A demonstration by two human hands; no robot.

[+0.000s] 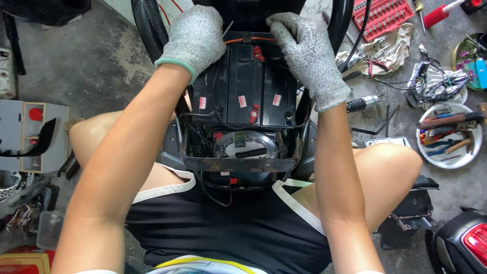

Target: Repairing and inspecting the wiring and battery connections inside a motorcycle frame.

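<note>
Black shorts point(223, 228) and bare knees frame the work from below. Both hands wear grey knit gloves. Left hand point(195, 38) lies curled, knuckles up, over the far left corner of the black battery pack point(243, 89); right hand point(307, 50) has fingers bent down onto its far right edge by an orange strap point(253, 39). Batteries sit between and just below the hands, above a rusty frame bar point(238, 163). White tool bowl point(449, 134) lies well right of the right hand

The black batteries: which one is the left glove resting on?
The leftmost battery; the left hand covers its top corner, while the right hand reaches over the rightmost one.
</note>
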